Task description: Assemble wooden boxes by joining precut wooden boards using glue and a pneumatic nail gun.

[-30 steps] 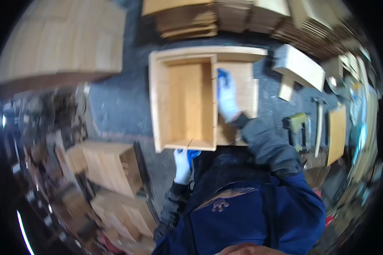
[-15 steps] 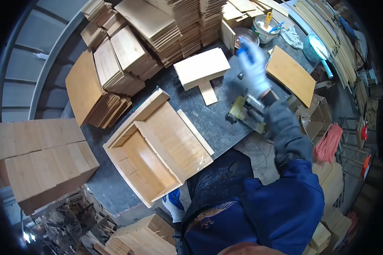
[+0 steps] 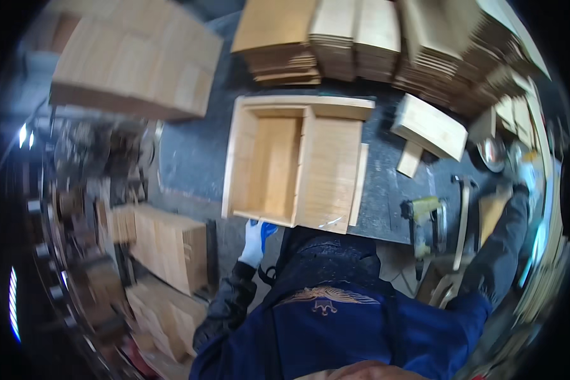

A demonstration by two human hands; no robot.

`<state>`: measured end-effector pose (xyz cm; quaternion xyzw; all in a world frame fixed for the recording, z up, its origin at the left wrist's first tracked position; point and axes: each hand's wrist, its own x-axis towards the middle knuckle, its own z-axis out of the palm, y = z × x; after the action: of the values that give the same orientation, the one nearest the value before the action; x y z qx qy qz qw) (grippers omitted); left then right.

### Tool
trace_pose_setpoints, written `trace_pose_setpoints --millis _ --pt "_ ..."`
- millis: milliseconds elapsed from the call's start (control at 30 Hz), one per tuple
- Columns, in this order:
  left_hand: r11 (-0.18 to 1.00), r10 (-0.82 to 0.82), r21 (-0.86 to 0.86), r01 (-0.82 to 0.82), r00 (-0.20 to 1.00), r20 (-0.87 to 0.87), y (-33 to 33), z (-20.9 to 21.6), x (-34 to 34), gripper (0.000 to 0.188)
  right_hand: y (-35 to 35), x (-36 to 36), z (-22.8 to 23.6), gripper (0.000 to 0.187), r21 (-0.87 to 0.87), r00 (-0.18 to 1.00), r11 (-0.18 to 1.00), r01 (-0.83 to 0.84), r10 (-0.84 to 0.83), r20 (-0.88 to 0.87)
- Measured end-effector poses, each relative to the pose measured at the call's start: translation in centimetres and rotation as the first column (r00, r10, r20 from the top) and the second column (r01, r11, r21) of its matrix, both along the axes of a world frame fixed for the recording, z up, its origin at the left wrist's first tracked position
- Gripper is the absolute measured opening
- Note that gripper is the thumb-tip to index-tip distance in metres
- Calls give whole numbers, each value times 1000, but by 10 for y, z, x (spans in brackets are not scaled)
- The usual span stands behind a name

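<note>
Dark bench (image 3: 193, 152) is bearing one open box (image 3: 303, 166), one hammer (image 3: 463, 218). Left hand (image 3: 254, 242) is touching box's near wall, right hand (image 3: 525, 173) is blurring far right; can't tell either grip.

The box (image 3: 303, 168) is pale tan, its left compartment floor (image 3: 278, 161) a deeper amber. Beneath it, the bench (image 3: 383, 202) is dark slate grey. At the box's near edge, the left hand (image 3: 253, 246) is gloved in white and blue; far right of the box, the right hand (image 3: 525, 176) looks whitish, though blur leaves this uncertain. Right of the box, the power tool (image 3: 423, 206) shows yellow-green. Nearer than the box, the navy top (image 3: 348, 335) bears a tan winged motif (image 3: 324, 295).
</note>
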<state>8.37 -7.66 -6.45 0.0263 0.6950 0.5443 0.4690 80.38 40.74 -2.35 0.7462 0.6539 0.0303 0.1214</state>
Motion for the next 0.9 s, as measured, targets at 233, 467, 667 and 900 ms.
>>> trace_pose_setpoints --millis 233,467,667,900 --pt "998 66 23 -66 997 -24 -11 -12 13 25 31 33 -10 51 246 858 842 479 -392 -331" --pt "999 5 52 -6 1000 12 -3 0 13 29 -19 9 5 51 447 730 594 669 -410 -547" --pt "996 -37 76 35 999 22 -14 -9 9 33 -100 -100 50 30 333 -30 636 696 489 -872" --pt "992 -110 74 102 988 110 -11 -8 1 42 -188 -447 97 44 372 54 900 -225 393 -918"
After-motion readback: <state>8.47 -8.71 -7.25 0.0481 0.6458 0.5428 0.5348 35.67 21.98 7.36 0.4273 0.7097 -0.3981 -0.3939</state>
